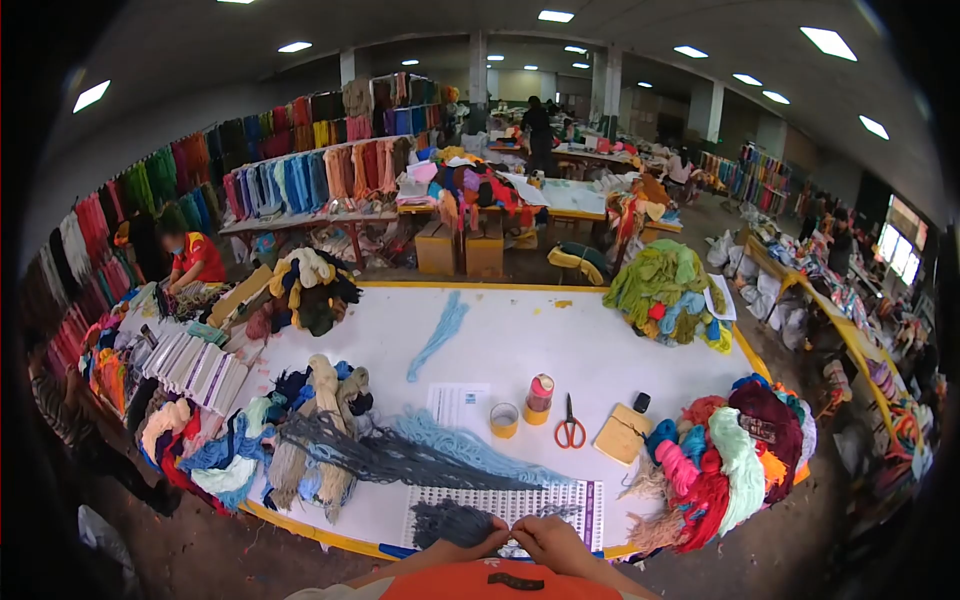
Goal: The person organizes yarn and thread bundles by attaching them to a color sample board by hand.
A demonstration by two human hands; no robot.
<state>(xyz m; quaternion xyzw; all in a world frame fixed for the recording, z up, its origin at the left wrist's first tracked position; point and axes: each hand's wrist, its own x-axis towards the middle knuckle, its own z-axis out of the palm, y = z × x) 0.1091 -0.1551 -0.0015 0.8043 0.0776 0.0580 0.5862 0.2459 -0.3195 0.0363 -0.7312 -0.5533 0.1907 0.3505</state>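
Observation:
My left hand [468, 546] and my right hand [552, 543] meet at the table's front edge, fingertips pinched close together. A cut bunch of dark grey yarn [450, 522] lies against my left hand, which appears to grip it. Whatever is between my right fingertips is too small to make out. Under both hands lies a white card with rows of holes [425, 497] and a purple-printed strip [590, 515] at its right end. Just beyond, a long dark grey skein [385, 455] stretches leftward over light blue yarn [470, 443].
On the white table [520, 330] are orange-handled scissors [570, 432], a tape roll [504, 420], a red-and-tan cylinder [540, 393] and a notepad [621, 434]. Yarn heaps flank me at left [225, 455] and right [740, 440]. A person in red [200, 260] sits far left.

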